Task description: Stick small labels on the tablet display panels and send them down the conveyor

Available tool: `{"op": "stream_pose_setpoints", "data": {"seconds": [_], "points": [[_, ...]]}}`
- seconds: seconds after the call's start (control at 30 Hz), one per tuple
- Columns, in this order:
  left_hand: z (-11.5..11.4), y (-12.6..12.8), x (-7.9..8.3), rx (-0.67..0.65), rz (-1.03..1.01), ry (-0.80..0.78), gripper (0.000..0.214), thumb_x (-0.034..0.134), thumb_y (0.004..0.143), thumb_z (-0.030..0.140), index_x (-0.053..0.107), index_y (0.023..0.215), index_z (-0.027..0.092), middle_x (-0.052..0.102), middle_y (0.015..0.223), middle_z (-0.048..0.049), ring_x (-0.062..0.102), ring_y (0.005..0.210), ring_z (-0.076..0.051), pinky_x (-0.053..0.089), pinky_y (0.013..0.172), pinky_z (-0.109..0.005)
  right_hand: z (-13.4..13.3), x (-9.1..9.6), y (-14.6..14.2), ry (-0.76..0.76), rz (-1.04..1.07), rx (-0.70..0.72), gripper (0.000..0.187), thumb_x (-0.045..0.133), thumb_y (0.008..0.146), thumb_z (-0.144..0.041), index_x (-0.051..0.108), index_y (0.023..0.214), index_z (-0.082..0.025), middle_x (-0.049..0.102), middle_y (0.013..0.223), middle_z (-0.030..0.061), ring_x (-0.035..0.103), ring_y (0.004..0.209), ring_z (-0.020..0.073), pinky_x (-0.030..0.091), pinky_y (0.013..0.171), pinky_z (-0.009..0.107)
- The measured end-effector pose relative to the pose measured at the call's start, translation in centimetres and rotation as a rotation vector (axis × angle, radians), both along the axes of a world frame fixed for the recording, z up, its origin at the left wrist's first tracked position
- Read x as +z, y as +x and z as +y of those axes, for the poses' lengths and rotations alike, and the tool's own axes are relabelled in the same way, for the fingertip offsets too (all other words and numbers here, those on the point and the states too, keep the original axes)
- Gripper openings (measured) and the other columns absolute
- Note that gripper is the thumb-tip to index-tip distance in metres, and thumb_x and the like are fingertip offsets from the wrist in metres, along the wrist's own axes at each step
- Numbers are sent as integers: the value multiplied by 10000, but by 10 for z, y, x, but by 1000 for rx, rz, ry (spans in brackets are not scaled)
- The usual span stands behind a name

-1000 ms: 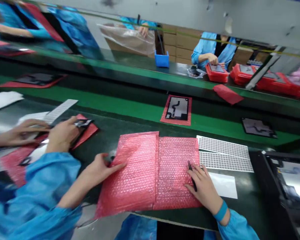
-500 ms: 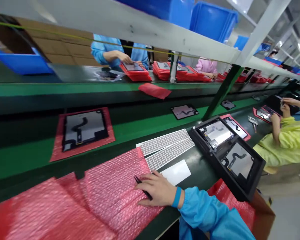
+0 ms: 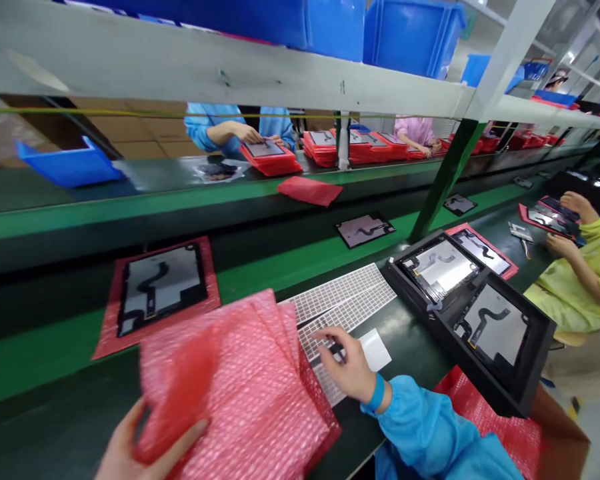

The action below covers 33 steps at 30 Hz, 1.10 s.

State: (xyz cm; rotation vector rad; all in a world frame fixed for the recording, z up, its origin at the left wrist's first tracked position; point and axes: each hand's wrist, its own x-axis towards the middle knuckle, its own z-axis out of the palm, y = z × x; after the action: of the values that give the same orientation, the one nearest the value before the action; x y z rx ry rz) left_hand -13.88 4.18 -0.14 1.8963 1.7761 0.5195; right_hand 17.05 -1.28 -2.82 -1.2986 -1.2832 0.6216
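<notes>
My left hand grips a stack of pink bubble-wrap bags by its left edge at the bottom of the view. The bags overlap unevenly, and their right side lies by the label sheets. In my right hand is a pair of black tweezers, partly hidden by curled fingers. This hand is over the white sheets of small grey labels, just right of the bags. A blank white card lies beside the wrist, partly covered by the hand.
A black tray holds two display panels at the right. Another panel rests on a pink bag at the left; a loose panel lies on the green belt. Co-workers sit across and at the right. A green-and-white post rises behind the tray.
My left hand has come into view holding the bubble-wrap bags, now gathered into a stack. My right hand has moved off the bags to the right, over the label sheets, keeping the tweezers.
</notes>
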Motion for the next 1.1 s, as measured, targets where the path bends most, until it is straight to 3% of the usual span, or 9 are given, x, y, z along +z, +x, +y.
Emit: {"op": "stream_pose_setpoints", "data": {"seconds": [0.13, 0.2, 0.27, 0.37, 0.43, 0.57, 0.67, 0.9, 1.1], "points": [[15, -3, -26, 258, -179, 156, 1200, 660, 525, 825, 214, 1608, 564, 795, 1064, -18, 732, 1104, -523, 620, 813, -628, 24, 15, 29, 42, 30, -45, 234, 618, 987, -212, 700, 1205, -230, 826, 1145, 67, 785, 1099, 229, 616, 1000, 380], [28, 1, -16, 197, -118, 242, 1083, 681, 540, 822, 373, 1536, 527, 719, 1274, -73, 638, 1260, -550, 571, 960, -674, 41, 14, 39, 69, -10, -40, 240, 610, 988, -209, 699, 1210, -233, 823, 1154, 67, 783, 1098, 228, 612, 1005, 388], [51, 24, 6, 57, -124, 230, 768, 689, 640, 771, 587, 1322, 434, 686, 1333, -85, 617, 1303, -501, 515, 1096, -650, 56, 6, 42, 97, -65, -37, 250, 590, 991, -203, 701, 1214, -232, 819, 1163, 75, 780, 1095, 232, 611, 1000, 396], [108, 102, 39, -126, -263, -28, 503, 722, 750, 630, 688, 1104, 273, 761, 1168, -94, 702, 1161, -392, 516, 1120, -577, 66, -9, 38, 135, -180, -21, 255, 576, 978, -182, 716, 1186, -230, 818, 1125, 85, 776, 1054, 249, 612, 962, 415], [156, 171, 46, -213, -334, -190, 394, 788, 792, 481, 707, 1043, 189, 770, 1138, -108, 714, 1139, -320, 561, 1072, -457, 64, -15, 35, 159, -226, 2, 259, 576, 966, -163, 720, 1169, -237, 818, 1084, 79, 773, 1007, 254, 610, 924, 421], [244, 290, 31, -207, -292, -328, 333, 720, 990, 390, 683, 1207, 140, 738, 1102, -81, 727, 951, -203, 627, 861, -395, 57, -15, 40, 191, -188, -53, 272, 564, 973, -139, 714, 1162, -265, 813, 1055, 63, 763, 966, 259, 600, 882, 427], [287, 338, 15, -164, -223, -400, 399, 703, 1012, 407, 654, 1305, 140, 695, 1239, -117, 714, 1025, -219, 632, 871, -407, 58, -10, 50, 180, -156, -135, 288, 556, 983, -127, 708, 1179, -274, 808, 1058, 62, 753, 977, 268, 591, 885, 444], [315, 362, -11, -110, -109, -468, 416, 721, 998, 396, 657, 1319, 139, 674, 1311, -125, 695, 1125, -261, 617, 948, -453, 64, -5, 59, 183, -148, -168, 282, 557, 1002, -134, 709, 1203, -260, 812, 1072, 67, 754, 980, 261, 582, 901, 450], [308, 358, 5, -28, -245, -436, 416, 719, 1000, 393, 654, 1323, 139, 675, 1306, -129, 698, 1111, -252, 621, 933, -441, 68, -10, 61, 222, -155, -226, 244, 560, 1012, -148, 721, 1167, -244, 808, 1068, 65, 755, 999, 242, 606, 899, 419]]}}
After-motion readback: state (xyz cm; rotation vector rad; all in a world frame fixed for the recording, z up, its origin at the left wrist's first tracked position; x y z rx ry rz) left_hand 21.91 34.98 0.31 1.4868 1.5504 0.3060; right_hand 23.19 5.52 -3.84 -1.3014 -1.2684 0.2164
